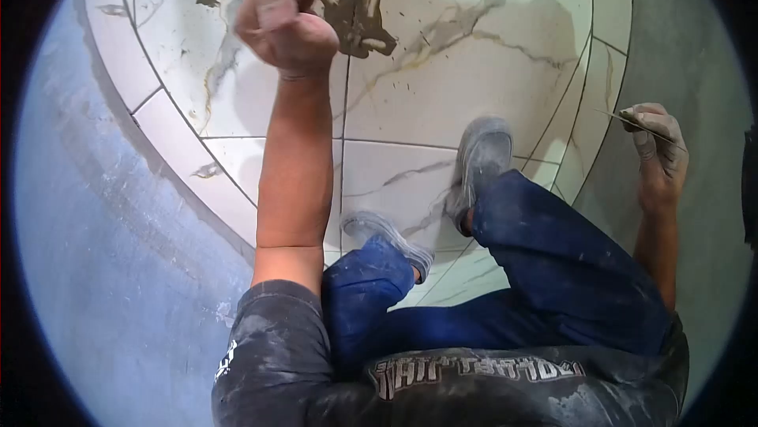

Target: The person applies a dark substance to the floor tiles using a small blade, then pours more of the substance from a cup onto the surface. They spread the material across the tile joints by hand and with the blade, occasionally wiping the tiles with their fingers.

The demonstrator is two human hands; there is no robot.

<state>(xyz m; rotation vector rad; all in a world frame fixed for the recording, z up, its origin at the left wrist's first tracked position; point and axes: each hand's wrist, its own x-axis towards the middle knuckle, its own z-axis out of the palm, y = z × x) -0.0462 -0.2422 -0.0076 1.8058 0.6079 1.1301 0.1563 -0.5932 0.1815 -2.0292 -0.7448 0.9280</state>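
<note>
Left hand (pixel 284 20) clenched above marble-look tiles (pixel 442 88), right hand (pixel 659 151) pinching a thin blade (pixel 632 123); shirt lettering unreadable.

A tiling site: fresh marble-look floor tiles (pixel 466 88) smeared with grey mortar (pixel 355 1).

Thin flat blade (pixel 641 129), pinched, nearly level.

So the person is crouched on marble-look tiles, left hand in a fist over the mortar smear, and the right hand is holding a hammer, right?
Not quite. In the head view the right hand pinches a thin flat blade, not a hammer. The rest holds: the left hand is a fist near the mortar smear on the tiles.
</note>
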